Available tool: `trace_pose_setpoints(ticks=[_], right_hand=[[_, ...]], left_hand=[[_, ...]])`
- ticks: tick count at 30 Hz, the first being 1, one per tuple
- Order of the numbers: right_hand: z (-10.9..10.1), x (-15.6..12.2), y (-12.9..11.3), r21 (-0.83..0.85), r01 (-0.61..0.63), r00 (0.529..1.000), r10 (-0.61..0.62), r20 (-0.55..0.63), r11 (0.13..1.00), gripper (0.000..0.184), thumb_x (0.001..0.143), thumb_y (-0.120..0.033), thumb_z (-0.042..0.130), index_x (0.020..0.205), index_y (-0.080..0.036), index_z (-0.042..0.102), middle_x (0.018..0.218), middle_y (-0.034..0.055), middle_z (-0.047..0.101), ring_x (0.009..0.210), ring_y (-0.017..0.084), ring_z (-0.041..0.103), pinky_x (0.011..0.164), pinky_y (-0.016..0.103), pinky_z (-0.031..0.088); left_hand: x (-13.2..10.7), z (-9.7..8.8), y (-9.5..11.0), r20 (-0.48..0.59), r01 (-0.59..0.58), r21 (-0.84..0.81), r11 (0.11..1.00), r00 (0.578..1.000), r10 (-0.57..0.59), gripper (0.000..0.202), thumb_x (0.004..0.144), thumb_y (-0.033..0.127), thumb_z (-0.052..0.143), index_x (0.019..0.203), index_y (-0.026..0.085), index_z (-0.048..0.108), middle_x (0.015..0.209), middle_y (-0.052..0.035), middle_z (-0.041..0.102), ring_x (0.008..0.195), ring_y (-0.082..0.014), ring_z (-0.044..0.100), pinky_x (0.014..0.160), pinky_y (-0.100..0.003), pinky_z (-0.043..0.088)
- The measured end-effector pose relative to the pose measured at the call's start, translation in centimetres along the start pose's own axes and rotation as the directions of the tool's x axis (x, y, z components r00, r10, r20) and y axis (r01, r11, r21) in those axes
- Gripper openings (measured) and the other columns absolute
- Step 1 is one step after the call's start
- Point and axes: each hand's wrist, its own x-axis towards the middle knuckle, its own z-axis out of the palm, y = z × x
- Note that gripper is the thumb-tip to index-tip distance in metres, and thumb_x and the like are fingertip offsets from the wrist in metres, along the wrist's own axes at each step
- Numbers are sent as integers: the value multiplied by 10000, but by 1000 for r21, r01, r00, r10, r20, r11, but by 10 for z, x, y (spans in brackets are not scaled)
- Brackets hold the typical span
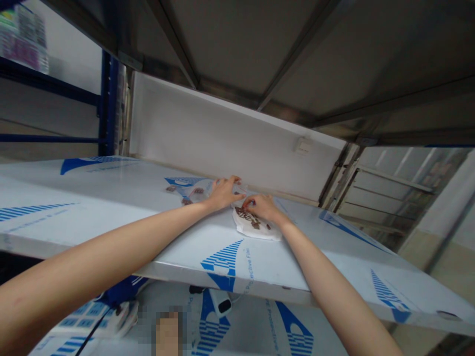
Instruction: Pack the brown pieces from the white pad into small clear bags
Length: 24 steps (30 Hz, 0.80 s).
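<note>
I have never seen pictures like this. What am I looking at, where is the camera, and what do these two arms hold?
This is one picture from a camera worn on a person's head, so the two arms are that person's own. There is no robot. The view is tilted. The left hand lies at the edge of a clear plastic bag with small brown pieces inside. The fingers of the right hand touch a white packet, also with brown pieces. I cannot tell whether either hand grips firmly. Both things lie on a white board covered in blue-printed protective film.
</note>
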Motion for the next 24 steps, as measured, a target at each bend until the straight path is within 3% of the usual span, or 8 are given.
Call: trace_pose_setpoints(ticks=[4,8,13,17,24], right_hand=[[-1,-1,-4,-35,-24,1000,23,-8,999,173,835,-242,582,826,-274,752,907,21,751,922,232,670,844,351,412],[-5,-2,-5,-80,-63,998,61,-18,995,166,819,-222,590,819,-236,755,904,53,752,916,249,669,841,352,407],[-20,0,7,122,-123,954,151,-259,985,170,819,-274,607,906,-219,742,924,50,745,839,200,656,808,312,420],[-26,3,8,262,-40,900,149,-410,964,184,815,-313,617,908,-205,733,926,48,738,810,181,628,778,291,421],[-22,3,-6,232,77,922,19,-386,970,222,883,-334,548,927,-213,729,988,60,716,903,186,605,861,322,389]], left_hand=[[1,2,-2,5,-4,11,1000,1000,4,488,808,417,596,1244,227,484,1328,-100,559,1249,-301,473,1081,-457,274],[1,2,-3,15,-8,19,1000,1000,7,498,809,428,591,1246,216,483,1336,-107,550,1252,-305,468,1079,-453,275],[-2,0,1,20,0,14,1000,1000,0,485,813,414,586,1241,213,479,1337,-106,548,1257,-299,454,1078,-451,276],[-5,1,6,28,-13,3,1000,1000,13,473,802,404,597,1223,217,491,1313,-102,569,1241,-303,470,1081,-472,269],[-7,-1,10,31,-7,4,1000,999,7,470,808,404,591,1225,212,492,1297,-99,577,1227,-303,477,1075,-483,267]])
